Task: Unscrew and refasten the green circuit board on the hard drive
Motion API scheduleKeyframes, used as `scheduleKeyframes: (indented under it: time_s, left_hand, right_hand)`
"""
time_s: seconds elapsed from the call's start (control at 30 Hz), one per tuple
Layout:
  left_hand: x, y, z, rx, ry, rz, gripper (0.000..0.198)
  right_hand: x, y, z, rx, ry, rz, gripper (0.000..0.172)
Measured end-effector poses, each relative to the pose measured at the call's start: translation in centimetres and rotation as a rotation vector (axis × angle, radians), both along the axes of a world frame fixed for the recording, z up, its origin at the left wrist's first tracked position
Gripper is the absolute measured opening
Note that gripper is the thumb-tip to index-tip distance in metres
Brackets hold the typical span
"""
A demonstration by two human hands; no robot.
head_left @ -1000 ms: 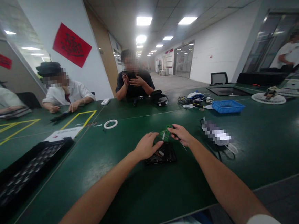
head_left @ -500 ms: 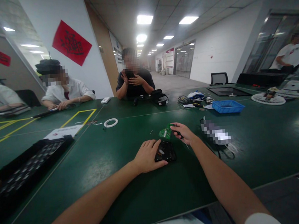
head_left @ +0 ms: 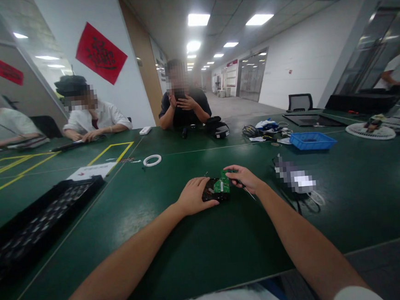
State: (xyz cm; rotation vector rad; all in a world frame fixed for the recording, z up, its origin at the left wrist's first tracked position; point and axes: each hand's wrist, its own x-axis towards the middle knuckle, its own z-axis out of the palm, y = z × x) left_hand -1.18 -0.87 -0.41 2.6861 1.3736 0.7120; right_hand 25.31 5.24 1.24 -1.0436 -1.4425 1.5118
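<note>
On the green table, a small black device housing [head_left: 208, 196] lies with its inner side up. My left hand [head_left: 194, 197] grips it from the left, thumb at the near edge and fingers along the far edge. A green circuit board [head_left: 220, 185] lies over the right part of the housing; whether it rests on it or hovers just above, I cannot tell. My right hand [head_left: 243, 179] pinches the board's upper right corner between thumb and forefinger. Tucked in the same hand is a screwdriver [head_left: 248, 191], its thin shaft pointing down to the right.
Right of my hands lies a partly blurred pouch-like item [head_left: 295, 179] with cords. Farther back are a blue tray [head_left: 313, 141], cables [head_left: 265, 126] and a round white grille [head_left: 370, 131]. At left are a white ring [head_left: 152, 160] and a black tray [head_left: 46, 217]. Several people sit around.
The circuit board has moved from beyond the housing to over it, carried by my right hand. My left hand stays on the housing. The view has shifted slightly.
</note>
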Motion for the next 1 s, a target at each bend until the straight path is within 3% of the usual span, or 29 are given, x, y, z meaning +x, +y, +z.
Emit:
scheduleKeyframes:
  time_s: [0.2,0.67,1.0]
  left_hand:
    - [0.0,0.3,-0.2,0.009,-0.005,0.01,0.097]
    - [0.5,0.3,-0.3,0.022,-0.005,0.035,0.092]
    - [1.1,-1.3,0.6,0.123,0.02,-0.059,0.067]
  right_hand:
    - [-1.0,-0.6,0.1,0.031,-0.066,0.079,0.048]
    - [-1.4,-0.8,-0.2,0.108,-0.167,0.033,0.05]
    - [-1.3,-0.3,-0.9,0.133,-0.184,0.017,0.052]
